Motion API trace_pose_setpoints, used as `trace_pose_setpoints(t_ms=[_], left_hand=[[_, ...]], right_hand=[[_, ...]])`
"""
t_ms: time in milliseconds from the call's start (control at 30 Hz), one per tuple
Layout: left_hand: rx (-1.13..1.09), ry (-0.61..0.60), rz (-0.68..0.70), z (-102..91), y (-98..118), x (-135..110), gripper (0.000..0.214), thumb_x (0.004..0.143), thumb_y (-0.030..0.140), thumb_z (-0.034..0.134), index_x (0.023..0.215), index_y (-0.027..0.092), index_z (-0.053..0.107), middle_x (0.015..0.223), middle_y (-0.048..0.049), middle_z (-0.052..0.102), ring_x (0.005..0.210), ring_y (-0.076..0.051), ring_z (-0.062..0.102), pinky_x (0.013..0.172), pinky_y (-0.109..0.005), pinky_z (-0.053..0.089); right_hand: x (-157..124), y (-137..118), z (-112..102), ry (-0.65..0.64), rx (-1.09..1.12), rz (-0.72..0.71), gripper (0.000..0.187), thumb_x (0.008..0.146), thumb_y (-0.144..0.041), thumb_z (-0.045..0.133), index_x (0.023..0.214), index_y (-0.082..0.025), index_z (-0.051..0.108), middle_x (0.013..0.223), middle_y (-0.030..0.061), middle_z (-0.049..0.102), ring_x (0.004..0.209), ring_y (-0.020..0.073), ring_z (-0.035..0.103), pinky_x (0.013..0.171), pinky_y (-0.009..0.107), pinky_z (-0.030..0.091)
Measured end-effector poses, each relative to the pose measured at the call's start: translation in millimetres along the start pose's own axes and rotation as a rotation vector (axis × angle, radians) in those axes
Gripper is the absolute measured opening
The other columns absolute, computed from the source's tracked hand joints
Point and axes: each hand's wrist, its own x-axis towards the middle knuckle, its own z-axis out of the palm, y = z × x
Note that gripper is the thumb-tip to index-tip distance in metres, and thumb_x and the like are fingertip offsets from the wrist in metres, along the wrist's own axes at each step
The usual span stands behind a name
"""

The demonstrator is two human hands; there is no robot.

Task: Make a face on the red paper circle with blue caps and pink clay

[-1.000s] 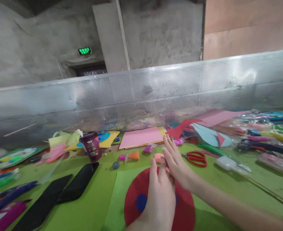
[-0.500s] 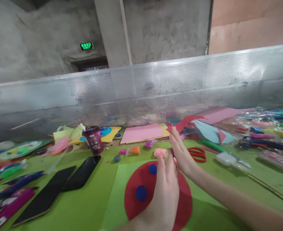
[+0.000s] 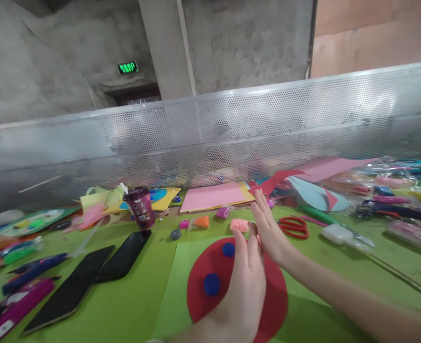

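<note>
Above a red paper disc (image 3: pixel 205 259) my left hand (image 3: pixel 246 281) is held on edge, its fingers stretched out and pointing away from me. My right hand (image 3: pixel 272 233) lies flat against it, palm to palm, fingers straight and a little farther forward. Whatever lies between the palms is hidden. Two blue round pieces, one nearer (image 3: pixel 212 284) and one farther (image 3: pixel 229 249), sit on the disc. The disc rests on a light green sheet (image 3: pixel 172 290). Just beyond my left fingertips is a pale pink packet of clay (image 3: pixel 239 225).
Red-handled scissors (image 3: pixel 293 227) lie right of my hands. At left are a dark cup (image 3: pixel 140 208) and two black phones, one nearer (image 3: pixel 70 288) and one farther (image 3: pixel 126 256). Small orange (image 3: pixel 201 221) and purple (image 3: pixel 223 212) packets lie ahead. A perforated metal barrier (image 3: pixel 196 138) runs behind.
My right hand has slid slightly against the left. A pinkish bit that showed between the palms earlier is out of sight now. The view has shifted a little.
</note>
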Motion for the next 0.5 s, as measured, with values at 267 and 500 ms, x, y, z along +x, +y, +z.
trace_pose_setpoints(t_ms=[267, 500], left_hand=[[0.174, 0.035, 0.013, -5.9, -1, 4, 0.049, 0.09, 0.042, 0.024, 0.135, 0.027, 0.039, 0.135, -0.0073, 0.045, 0.131, -0.041, 0.021, 0.099, -0.067, 0.018], [0.256, -0.221, 0.299, -6.9, -10, -2, 0.048, 0.094, 0.032, 0.01, 0.138, 0.028, 0.028, 0.139, -0.0035, 0.041, 0.131, -0.032, 0.023, 0.107, -0.056, -0.004]], right_hand=[[-5, -5, 2, -0.045, -0.027, 0.004, 0.077, 0.086, -0.064, 0.02, 0.145, -0.016, 0.006, 0.149, -0.0015, -0.003, 0.135, 0.0137, -0.008, 0.11, 0.039, -0.002], [26, 35, -9, 0.04, -0.109, -0.119, 0.065, 0.088, -0.061, 0.021, 0.143, -0.027, 0.017, 0.149, -0.0023, 0.007, 0.135, 0.0211, -0.002, 0.11, 0.047, 0.003]])
